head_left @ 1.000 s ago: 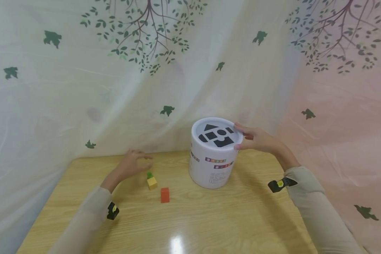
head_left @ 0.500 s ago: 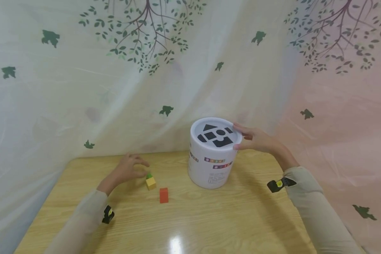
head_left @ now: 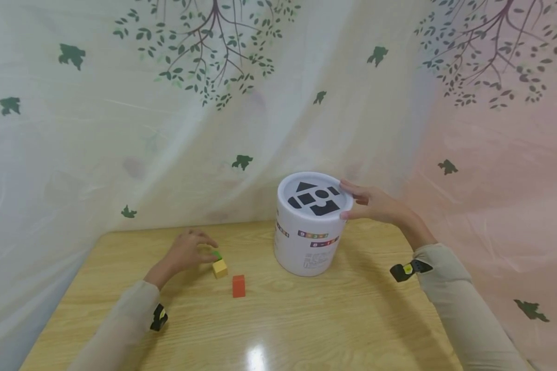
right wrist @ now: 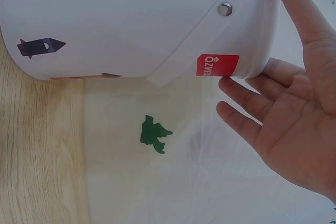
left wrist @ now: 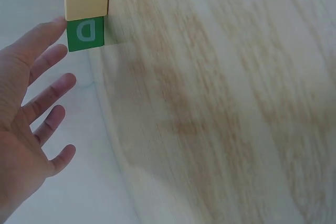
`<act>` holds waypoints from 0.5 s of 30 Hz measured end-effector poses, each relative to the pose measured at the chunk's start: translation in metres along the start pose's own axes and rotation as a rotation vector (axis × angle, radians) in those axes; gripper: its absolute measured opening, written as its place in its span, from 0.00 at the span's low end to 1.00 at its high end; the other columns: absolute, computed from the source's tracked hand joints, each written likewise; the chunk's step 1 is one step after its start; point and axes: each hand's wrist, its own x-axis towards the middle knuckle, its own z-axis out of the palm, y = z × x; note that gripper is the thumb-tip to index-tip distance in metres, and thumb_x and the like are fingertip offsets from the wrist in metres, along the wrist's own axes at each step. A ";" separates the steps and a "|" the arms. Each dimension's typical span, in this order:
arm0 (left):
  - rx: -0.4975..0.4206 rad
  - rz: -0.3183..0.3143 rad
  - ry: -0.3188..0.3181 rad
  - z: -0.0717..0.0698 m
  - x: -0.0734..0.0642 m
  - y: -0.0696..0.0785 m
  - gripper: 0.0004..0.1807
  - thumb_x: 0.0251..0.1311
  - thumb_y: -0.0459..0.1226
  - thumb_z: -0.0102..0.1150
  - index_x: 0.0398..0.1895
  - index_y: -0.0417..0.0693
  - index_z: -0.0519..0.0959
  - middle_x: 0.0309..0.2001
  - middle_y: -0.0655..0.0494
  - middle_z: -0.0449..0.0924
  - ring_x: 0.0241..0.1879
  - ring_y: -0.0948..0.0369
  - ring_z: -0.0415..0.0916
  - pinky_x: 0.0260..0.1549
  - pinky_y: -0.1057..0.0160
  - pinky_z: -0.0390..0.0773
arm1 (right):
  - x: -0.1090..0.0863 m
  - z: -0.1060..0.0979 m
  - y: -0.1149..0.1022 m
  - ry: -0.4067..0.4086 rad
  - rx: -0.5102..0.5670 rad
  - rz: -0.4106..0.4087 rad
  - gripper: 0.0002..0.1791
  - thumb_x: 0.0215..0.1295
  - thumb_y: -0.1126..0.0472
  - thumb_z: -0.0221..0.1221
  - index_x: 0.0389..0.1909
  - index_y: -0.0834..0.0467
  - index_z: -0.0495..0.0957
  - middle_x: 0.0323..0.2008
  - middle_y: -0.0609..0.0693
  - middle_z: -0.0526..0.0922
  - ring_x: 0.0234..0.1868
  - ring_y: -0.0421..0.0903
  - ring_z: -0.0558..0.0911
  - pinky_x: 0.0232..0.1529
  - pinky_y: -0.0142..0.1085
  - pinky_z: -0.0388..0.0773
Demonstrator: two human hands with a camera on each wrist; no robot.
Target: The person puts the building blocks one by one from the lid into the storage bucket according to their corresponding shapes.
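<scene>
A white cylindrical bucket [head_left: 306, 247] stands upright, its lid [head_left: 295, 188] showing several black shape cut-outs. My right hand [head_left: 376, 203] grips the rim at the right, thumb in front and fingers behind. In the right wrist view the thumb [right wrist: 302, 9] lies along the lid edge. My left hand [head_left: 185, 251] hovers by a green block [head_left: 217, 255] with its fingers spread. The thumb tip overlaps that block in the head view. A letter D marks the green block's face in the left wrist view. Against it sits a yellow block [head_left: 220, 268], and a red block [head_left: 239, 286] stands apart to the right.
All of this rests on a wooden table [head_left: 278, 330]. A pale curtain [head_left: 190, 154] printed with branches and leaves hangs right behind the table's back edge. The bucket carries a clear plastic handle [right wrist: 191, 40] at its side.
My left hand has moved slightly left and down, and its thumb has come to the green block. The right hand stays on the bucket's rim; the blocks and bucket keep their places.
</scene>
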 end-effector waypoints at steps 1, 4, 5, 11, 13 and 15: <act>0.007 0.002 0.007 -0.001 0.000 0.000 0.18 0.56 0.49 0.73 0.47 0.50 0.87 0.54 0.43 0.83 0.57 0.38 0.71 0.57 0.28 0.66 | 0.000 0.000 0.000 0.001 -0.002 0.001 0.56 0.59 0.40 0.70 0.82 0.43 0.49 0.82 0.47 0.48 0.76 0.68 0.61 0.70 0.65 0.63; 0.028 -0.002 0.030 -0.003 -0.001 0.001 0.17 0.56 0.47 0.74 0.46 0.50 0.87 0.53 0.44 0.84 0.56 0.37 0.72 0.56 0.28 0.67 | 0.000 0.000 -0.001 0.001 -0.005 0.001 0.56 0.58 0.40 0.70 0.82 0.43 0.49 0.82 0.47 0.48 0.76 0.68 0.61 0.70 0.65 0.62; 0.038 -0.003 0.037 -0.004 -0.002 0.001 0.17 0.56 0.47 0.73 0.45 0.50 0.87 0.53 0.44 0.84 0.55 0.37 0.72 0.55 0.29 0.68 | 0.000 0.000 -0.001 0.001 -0.006 0.001 0.56 0.58 0.40 0.70 0.82 0.43 0.49 0.82 0.47 0.48 0.77 0.68 0.60 0.70 0.65 0.62; 0.067 -0.021 0.041 -0.006 -0.002 0.002 0.17 0.56 0.45 0.73 0.48 0.51 0.87 0.54 0.44 0.84 0.53 0.40 0.72 0.50 0.35 0.70 | -0.001 0.000 -0.001 0.000 -0.008 0.004 0.56 0.59 0.39 0.70 0.82 0.42 0.48 0.83 0.48 0.48 0.77 0.68 0.60 0.69 0.66 0.62; 0.075 -0.026 0.031 -0.006 -0.002 0.002 0.19 0.55 0.45 0.74 0.49 0.51 0.87 0.55 0.43 0.84 0.53 0.40 0.71 0.50 0.35 0.70 | -0.001 0.000 -0.001 -0.001 -0.006 0.007 0.56 0.59 0.39 0.70 0.82 0.41 0.48 0.83 0.47 0.48 0.76 0.68 0.60 0.69 0.66 0.63; 0.087 -0.035 0.017 -0.006 -0.001 0.001 0.21 0.53 0.46 0.74 0.51 0.51 0.86 0.56 0.43 0.83 0.54 0.41 0.71 0.52 0.35 0.70 | -0.001 0.000 -0.002 -0.004 -0.002 0.008 0.56 0.59 0.39 0.70 0.82 0.42 0.48 0.83 0.48 0.48 0.76 0.68 0.60 0.69 0.66 0.63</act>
